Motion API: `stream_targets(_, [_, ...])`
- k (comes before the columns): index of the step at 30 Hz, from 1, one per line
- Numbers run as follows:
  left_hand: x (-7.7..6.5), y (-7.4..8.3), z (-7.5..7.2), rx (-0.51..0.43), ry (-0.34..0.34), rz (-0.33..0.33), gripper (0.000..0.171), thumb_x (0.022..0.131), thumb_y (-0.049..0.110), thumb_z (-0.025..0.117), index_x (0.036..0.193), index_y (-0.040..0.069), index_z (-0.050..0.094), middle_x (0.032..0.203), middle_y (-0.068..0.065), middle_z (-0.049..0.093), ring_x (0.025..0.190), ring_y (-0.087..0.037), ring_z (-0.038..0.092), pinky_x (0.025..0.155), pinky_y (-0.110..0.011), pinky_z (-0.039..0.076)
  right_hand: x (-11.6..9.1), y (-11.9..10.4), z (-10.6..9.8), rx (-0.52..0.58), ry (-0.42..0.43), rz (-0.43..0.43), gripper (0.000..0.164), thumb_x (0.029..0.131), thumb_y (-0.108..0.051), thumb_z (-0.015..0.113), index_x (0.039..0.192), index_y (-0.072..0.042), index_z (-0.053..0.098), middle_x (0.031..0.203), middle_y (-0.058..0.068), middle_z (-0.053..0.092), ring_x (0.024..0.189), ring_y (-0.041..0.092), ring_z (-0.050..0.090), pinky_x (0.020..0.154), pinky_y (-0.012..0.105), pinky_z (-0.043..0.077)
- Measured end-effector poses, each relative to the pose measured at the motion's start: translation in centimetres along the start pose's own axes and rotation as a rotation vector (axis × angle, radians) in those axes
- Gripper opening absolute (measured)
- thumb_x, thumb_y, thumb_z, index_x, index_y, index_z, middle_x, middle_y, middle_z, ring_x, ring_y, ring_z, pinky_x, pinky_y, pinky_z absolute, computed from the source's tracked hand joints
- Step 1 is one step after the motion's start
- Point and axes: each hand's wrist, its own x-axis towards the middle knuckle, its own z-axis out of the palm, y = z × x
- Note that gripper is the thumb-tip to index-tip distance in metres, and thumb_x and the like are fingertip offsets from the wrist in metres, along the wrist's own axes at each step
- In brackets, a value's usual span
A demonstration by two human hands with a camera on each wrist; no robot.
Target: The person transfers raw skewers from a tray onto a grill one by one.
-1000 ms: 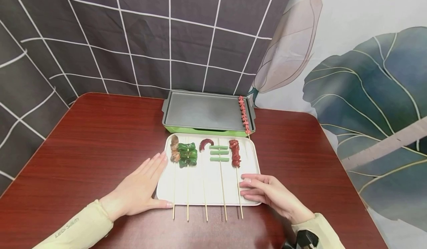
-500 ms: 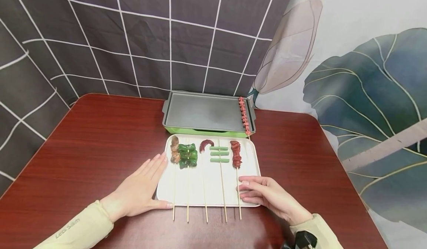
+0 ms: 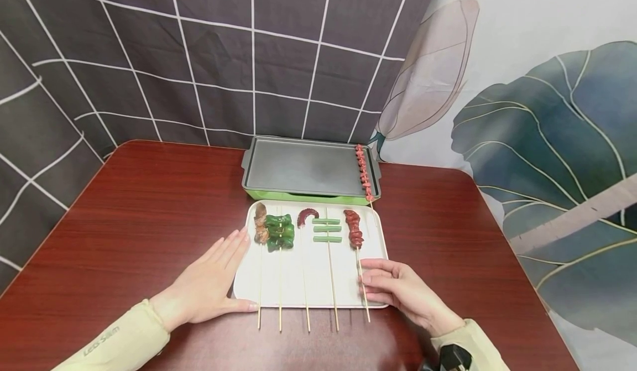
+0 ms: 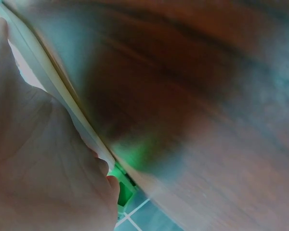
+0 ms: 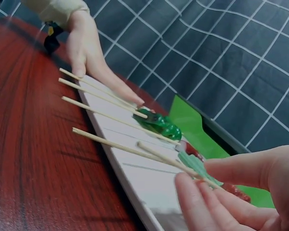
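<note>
A white tray [image 3: 293, 282] carries a row of skewers. My right hand [image 3: 408, 291] pinches the stick of the dark red meat skewer [image 3: 354, 230] between thumb and fingers at the tray's right side. In the right wrist view that stick [image 5: 159, 155] slants up across the others. My left hand [image 3: 209, 277] lies with straight fingers along the tray's left edge, thumb at the near corner. Left of the meat lie a skewer of green bean pieces [image 3: 327, 239], a curled tentacle skewer [image 3: 308, 213], a green pepper skewer [image 3: 280, 237] and a brownish skewer [image 3: 260, 228].
Behind the tray stands a green grill with a grey plate [image 3: 303, 166]. A skewer of small red pieces [image 3: 364, 173] lies along the grill's right side, its stick reaching over the tray. All stands on a reddish wooden table [image 3: 149, 205], against a dark gridded cloth [image 3: 214, 56].
My right fingers have closed on the meat skewer's stick. Its near end swung slightly left, then right, so the skewer now tilts. My left hand and the tray have stayed put.
</note>
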Motion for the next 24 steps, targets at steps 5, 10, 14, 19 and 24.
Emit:
stream_targets(5, [0.01, 0.06, -0.05, 0.003, -0.010, -0.006, 0.118, 0.087, 0.082, 0.050, 0.154, -0.013, 0.028, 0.161, -0.027, 0.027, 0.150, -0.039, 0.024, 0.121, -0.049, 0.022, 0.15, 0.33, 0.22, 0.012, 0.037, -0.038, 0.054, 0.094, 0.002, 0.067, 0.140, 0.017, 0.043, 0.100, 0.008, 0.071, 0.090, 0.012, 0.071, 0.081, 0.027, 0.060])
stream_targets(10, [0.06, 0.07, -0.20, 0.010, -0.002, 0.001, 0.117, 0.087, 0.081, 0.050, 0.153, -0.013, 0.029, 0.160, -0.027, 0.028, 0.149, -0.040, 0.026, 0.120, -0.051, 0.025, 0.14, 0.51, 0.33, 0.028, 0.058, -0.043, 0.053, 0.094, 0.002, 0.067, 0.139, 0.015, 0.045, 0.097, 0.005, 0.071, 0.088, 0.011, 0.070, 0.078, 0.025, 0.060])
stream_targets(14, [0.12, 0.12, -0.25, 0.010, -0.010, -0.002, 0.118, 0.087, 0.081, 0.051, 0.154, -0.013, 0.028, 0.161, -0.027, 0.027, 0.149, -0.040, 0.025, 0.120, -0.051, 0.024, 0.03, 0.49, 0.36, 0.037, 0.063, -0.044, 0.053, 0.094, 0.002, 0.067, 0.140, 0.014, 0.045, 0.097, 0.004, 0.070, 0.088, 0.010, 0.069, 0.077, 0.024, 0.060])
stream_targets(19, [0.12, 0.14, -0.21, 0.011, -0.009, -0.001, 0.118, 0.086, 0.081, 0.051, 0.154, -0.013, 0.028, 0.161, -0.027, 0.027, 0.149, -0.040, 0.025, 0.120, -0.051, 0.024, -0.05, 0.49, 0.32, 0.045, 0.066, -0.044, 0.052, 0.094, 0.002, 0.067, 0.140, 0.013, 0.046, 0.098, 0.004, 0.070, 0.088, 0.010, 0.069, 0.077, 0.024, 0.059])
stream_targets(24, [0.06, 0.09, -0.09, 0.012, 0.001, 0.005, 0.118, 0.087, 0.081, 0.051, 0.153, -0.014, 0.029, 0.160, -0.029, 0.027, 0.148, -0.041, 0.026, 0.120, -0.051, 0.024, -0.12, 0.47, 0.34, 0.052, 0.059, -0.050, 0.054, 0.095, 0.003, 0.066, 0.142, 0.015, 0.043, 0.100, 0.006, 0.070, 0.090, 0.010, 0.069, 0.079, 0.025, 0.059])
